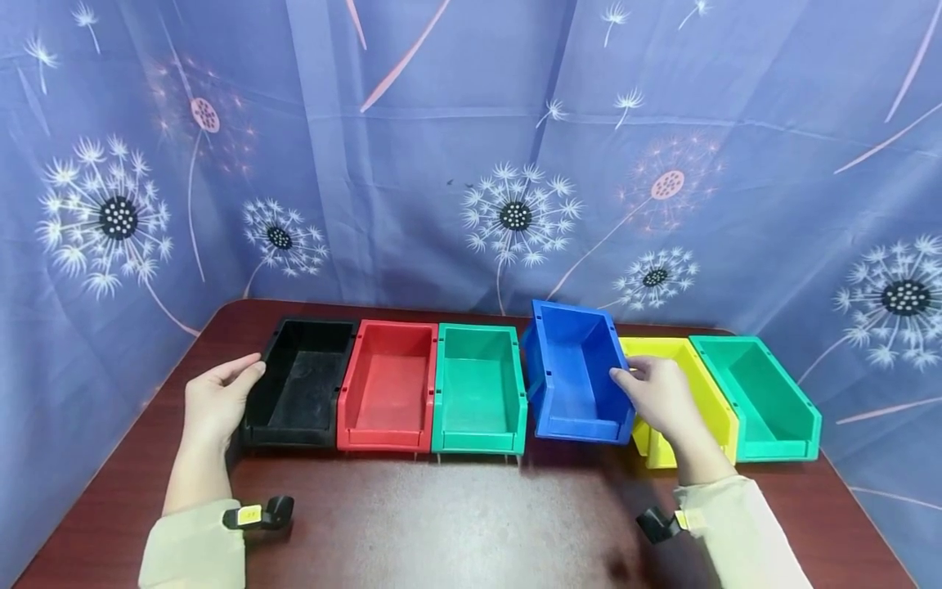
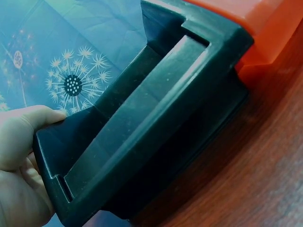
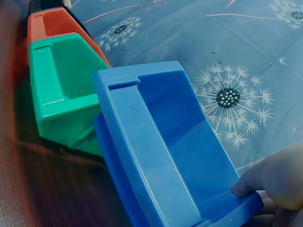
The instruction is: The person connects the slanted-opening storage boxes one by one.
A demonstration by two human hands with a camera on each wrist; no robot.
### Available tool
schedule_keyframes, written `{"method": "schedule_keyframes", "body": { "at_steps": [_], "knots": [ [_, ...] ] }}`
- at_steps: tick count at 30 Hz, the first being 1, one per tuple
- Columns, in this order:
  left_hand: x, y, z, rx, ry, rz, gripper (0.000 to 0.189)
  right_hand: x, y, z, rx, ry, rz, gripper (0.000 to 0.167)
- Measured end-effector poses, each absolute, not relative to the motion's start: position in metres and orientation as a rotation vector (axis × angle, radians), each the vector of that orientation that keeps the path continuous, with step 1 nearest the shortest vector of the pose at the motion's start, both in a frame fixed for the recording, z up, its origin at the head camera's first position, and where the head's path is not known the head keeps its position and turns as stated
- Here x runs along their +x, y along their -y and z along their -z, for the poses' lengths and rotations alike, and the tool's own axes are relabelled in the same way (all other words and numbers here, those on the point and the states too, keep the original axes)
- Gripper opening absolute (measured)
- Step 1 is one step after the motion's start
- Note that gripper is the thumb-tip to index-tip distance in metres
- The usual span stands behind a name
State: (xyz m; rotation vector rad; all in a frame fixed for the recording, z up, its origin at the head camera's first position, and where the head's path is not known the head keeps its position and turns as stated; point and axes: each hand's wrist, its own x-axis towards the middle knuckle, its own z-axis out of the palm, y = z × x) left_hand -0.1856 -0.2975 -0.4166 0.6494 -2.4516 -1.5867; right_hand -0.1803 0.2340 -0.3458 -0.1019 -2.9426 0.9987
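Note:
A blue plastic storage bin (image 1: 574, 368) is held tilted above the table by my right hand (image 1: 655, 397), thumb inside its right wall and fingers outside. At the row's left end, my left hand (image 1: 217, 401) pinches the left wall of a black bin (image 1: 302, 380), as the left wrist view also shows with the thumb over the rim. Between these two stand a red bin (image 1: 388, 384) and a green bin (image 1: 480, 388), side by side. Right of the blue bin, a yellow bin (image 1: 717, 413) is partly hidden by my right hand, and a second green bin (image 1: 758, 397) ends the row.
The dark red-brown table (image 1: 441, 523) extends in front of the bins. A blue curtain (image 1: 427, 164) with dandelion prints hangs close behind the row and along both sides.

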Motion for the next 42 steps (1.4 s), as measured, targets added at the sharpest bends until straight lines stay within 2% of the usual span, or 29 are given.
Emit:
{"method": "schedule_keyframes", "body": {
  "at_steps": [20,24,29,33,38,42],
  "knots": [
    [-0.190,0.295,0.414,0.676,2.422,1.610,0.052,-0.185,-0.236,0.343,-0.050,2.954,-1.000,0.057],
    [-0.190,0.295,0.413,0.687,2.416,1.597,0.051,-0.182,-0.231,0.339,-0.050,2.983,-0.957,0.071],
    [-0.189,0.295,0.414,0.690,2.417,1.605,0.052,-0.178,-0.215,0.335,-0.106,3.033,-0.888,0.104],
    [-0.189,0.296,0.414,0.700,2.417,1.612,0.052,-0.176,-0.200,0.338,-0.116,3.029,-0.819,0.121],
    [-0.188,0.296,0.415,0.716,2.425,1.617,0.052,-0.177,-0.187,0.345,-0.089,3.004,-0.672,0.133],
    [-0.188,0.296,0.415,0.715,2.431,1.615,0.053,-0.180,-0.184,0.347,-0.047,3.023,-0.601,0.133]
  ]
}}
